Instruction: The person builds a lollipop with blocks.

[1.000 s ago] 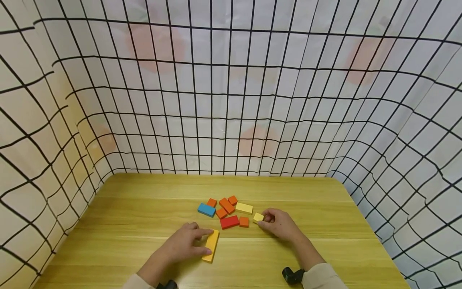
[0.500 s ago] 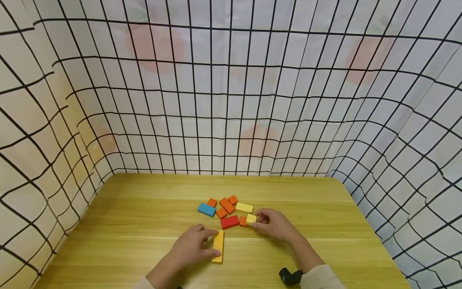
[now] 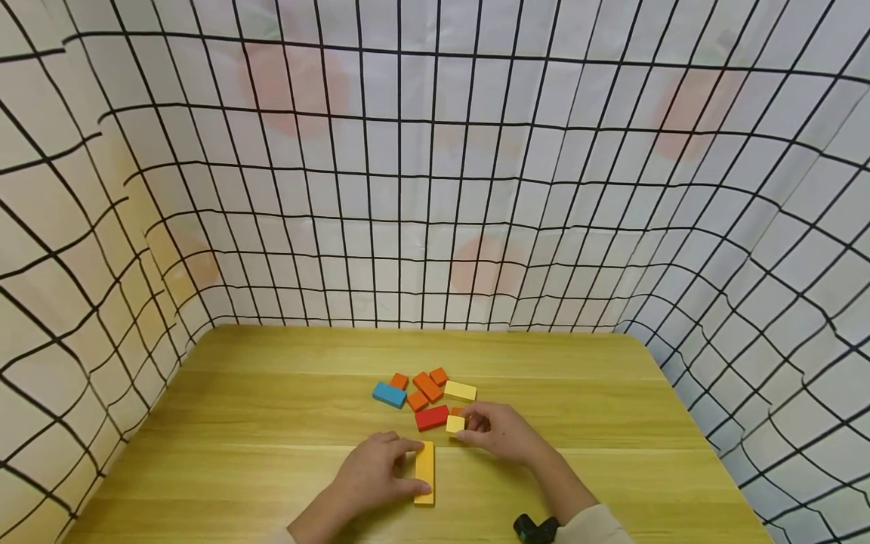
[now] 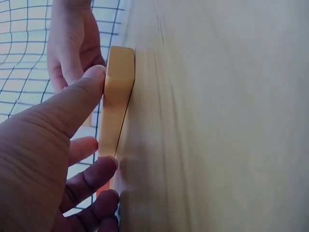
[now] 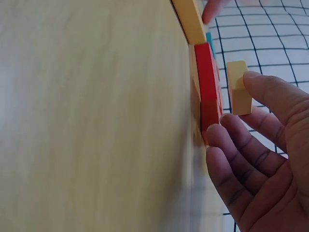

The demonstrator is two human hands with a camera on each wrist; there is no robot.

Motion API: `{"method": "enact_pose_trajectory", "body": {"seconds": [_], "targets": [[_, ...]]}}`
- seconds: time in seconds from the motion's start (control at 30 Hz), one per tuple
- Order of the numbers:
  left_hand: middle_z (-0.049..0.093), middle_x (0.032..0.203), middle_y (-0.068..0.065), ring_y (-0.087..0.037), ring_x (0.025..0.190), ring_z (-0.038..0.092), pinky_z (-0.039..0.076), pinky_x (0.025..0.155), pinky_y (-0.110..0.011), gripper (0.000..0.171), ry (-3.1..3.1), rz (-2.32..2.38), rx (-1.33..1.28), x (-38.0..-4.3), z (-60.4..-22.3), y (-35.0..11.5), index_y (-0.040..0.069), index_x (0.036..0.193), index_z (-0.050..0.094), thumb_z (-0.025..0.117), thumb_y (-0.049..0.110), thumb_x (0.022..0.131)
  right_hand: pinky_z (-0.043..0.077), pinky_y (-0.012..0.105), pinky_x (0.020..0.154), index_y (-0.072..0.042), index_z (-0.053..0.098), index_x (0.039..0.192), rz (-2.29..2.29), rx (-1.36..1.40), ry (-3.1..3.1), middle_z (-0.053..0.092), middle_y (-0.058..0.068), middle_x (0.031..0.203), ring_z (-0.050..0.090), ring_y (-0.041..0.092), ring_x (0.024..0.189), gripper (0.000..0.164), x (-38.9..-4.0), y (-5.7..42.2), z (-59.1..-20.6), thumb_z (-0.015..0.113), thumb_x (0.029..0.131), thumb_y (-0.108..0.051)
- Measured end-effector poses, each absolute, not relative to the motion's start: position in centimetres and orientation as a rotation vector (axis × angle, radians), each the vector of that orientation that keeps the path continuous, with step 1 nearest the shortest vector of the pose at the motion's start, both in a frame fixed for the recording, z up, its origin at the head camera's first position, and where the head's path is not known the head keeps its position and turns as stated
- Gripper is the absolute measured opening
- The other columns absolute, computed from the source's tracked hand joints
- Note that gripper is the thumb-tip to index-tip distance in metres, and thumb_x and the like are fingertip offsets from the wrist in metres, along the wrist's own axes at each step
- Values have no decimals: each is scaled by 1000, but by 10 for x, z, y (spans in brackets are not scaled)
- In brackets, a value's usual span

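Flat on the wooden table lies a long yellow-orange block (image 3: 424, 474). My left hand (image 3: 375, 470) holds it by the thumb near one end and the index finger near the other; in the left wrist view the thumb presses the long block (image 4: 119, 79). My right hand (image 3: 501, 432) pinches a small pale yellow block (image 3: 455, 425) between thumb and index finger. In the right wrist view this small block (image 5: 239, 89) hangs above the table surface, beside a red block (image 5: 207, 79). An orange block (image 3: 458, 412) is partly hidden behind the small yellow one.
Beyond the hands lie a red block (image 3: 433, 418), a blue block (image 3: 390, 394), a pale yellow oblong block (image 3: 460, 391) and several orange ones, including an oblong orange block (image 3: 427, 387). A black grid-patterned white curtain (image 3: 421, 189) encloses the table (image 3: 272, 408) at back and sides.
My right hand has carried the small yellow block leftward, over the orange square towards the red block. My left hand has slid the long block right and turned it straighter.
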State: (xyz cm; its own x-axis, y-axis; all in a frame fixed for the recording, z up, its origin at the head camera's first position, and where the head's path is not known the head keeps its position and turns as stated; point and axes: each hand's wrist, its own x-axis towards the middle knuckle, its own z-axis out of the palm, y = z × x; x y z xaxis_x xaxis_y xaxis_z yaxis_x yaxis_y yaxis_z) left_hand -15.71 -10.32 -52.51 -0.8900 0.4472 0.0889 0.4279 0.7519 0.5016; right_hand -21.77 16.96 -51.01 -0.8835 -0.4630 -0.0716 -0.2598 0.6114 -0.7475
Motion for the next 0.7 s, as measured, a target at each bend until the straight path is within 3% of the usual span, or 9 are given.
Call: {"method": "enact_pose_trajectory", "body": {"seconds": [0.27, 0.57, 0.7], "targets": [[58, 82, 16, 2, 74, 44, 42, 68, -21, 66, 2940, 835, 798, -151, -529, -93, 20, 124, 74, 77, 68, 78, 50, 24, 72, -15, 70, 118, -1140, -634, 2557, 66, -6, 92, 60, 9, 82, 32, -213, 157, -513, 75, 94, -35], [63, 86, 20, 2, 79, 48, 44, 74, -28, 65, 2957, 832, 814, -142, -532, -87, 25, 124, 73, 73, 72, 79, 48, 24, 69, -19, 71, 114, -1097, -662, 2553, 66, -9, 87, 58, 5, 76, 27, -211, 150, -519, 75, 94, -36], [67, 90, 19, 2, 79, 48, 41, 71, -26, 62, 2996, 853, 838, -141, -536, -86, 27, 122, 74, 74, 71, 79, 48, 24, 68, -19, 71, 114, -1079, -671, 2565, 65, -9, 86, 57, 5, 75, 28, -211, 148, -521, 74, 94, -38]]}}
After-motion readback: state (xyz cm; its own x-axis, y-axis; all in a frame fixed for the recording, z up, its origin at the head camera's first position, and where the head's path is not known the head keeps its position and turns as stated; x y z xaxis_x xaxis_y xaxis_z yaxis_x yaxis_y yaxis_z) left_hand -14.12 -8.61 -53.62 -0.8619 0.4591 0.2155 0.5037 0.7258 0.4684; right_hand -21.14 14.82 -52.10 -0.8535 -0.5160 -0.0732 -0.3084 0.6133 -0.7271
